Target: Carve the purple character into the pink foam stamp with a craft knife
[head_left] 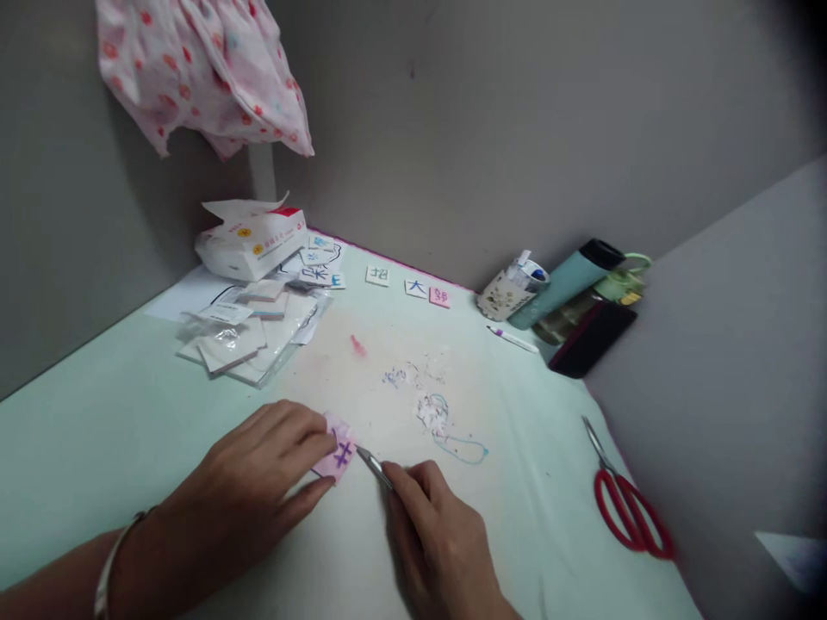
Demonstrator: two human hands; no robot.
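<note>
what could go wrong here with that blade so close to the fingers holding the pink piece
The metal tool in the right hand points at the small pink piece that the left hand pins down; a slip could nick those fingertips. The piece is small and could skid. The open red scissors lie near the table edge and might get knocked off.

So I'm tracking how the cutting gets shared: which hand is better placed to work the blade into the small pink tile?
Right. The right hand already grips the thin metal carving knife, tip at the small pink tile; the left hand pins that tile to the pale green table.
</note>
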